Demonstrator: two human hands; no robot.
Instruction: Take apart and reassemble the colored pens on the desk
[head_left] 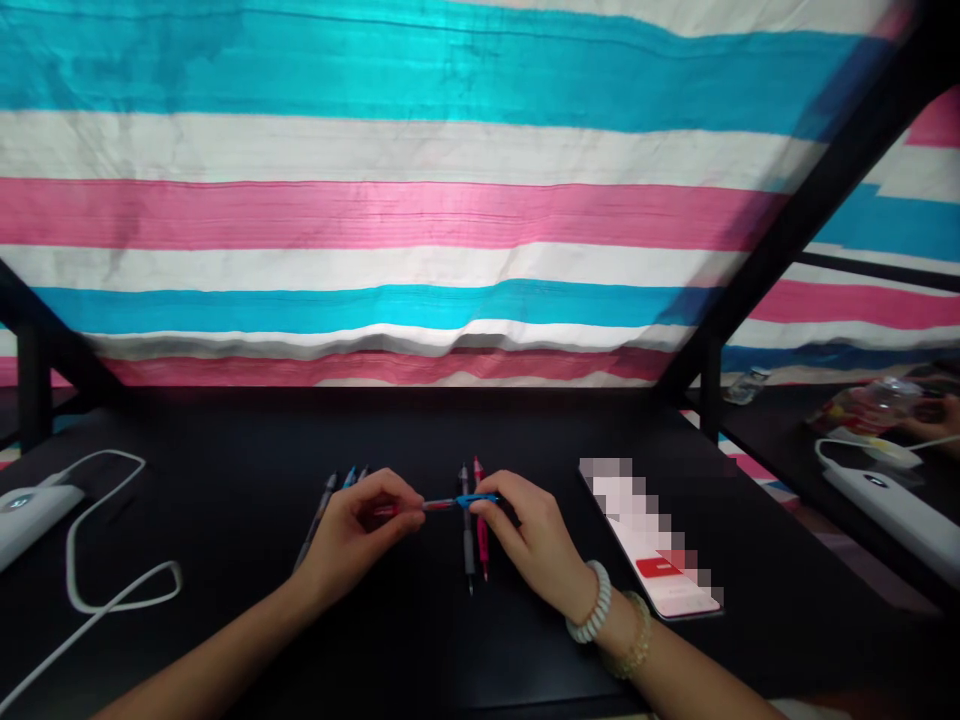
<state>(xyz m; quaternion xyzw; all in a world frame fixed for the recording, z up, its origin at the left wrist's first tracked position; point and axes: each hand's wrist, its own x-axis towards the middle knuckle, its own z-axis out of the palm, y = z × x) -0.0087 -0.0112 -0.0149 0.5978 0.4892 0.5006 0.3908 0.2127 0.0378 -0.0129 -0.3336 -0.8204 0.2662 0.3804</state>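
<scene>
A pen (442, 505) with a blue clip end and a clear, reddish part lies level between my two hands, above the dark table. My left hand (360, 528) pinches its reddish end between thumb and fingers. At the blue end, my right hand (534, 528) has thumb and forefinger closed on it. Below the pen, close to my right fingertips, a grey-black pen (468, 548) and a pink pen (481, 535) lie side by side. Several more pens, among them a dark pen (324, 508), lie behind my left hand and are partly hidden by it.
A lit phone (660, 555) lies to the right on the black table (247, 430). On the left, a white device (34, 520) trails a white cable (71, 560). A striped sheet (412, 215) hangs behind. At far right, another person's hand (941, 425) is near a plastic bottle (892, 400).
</scene>
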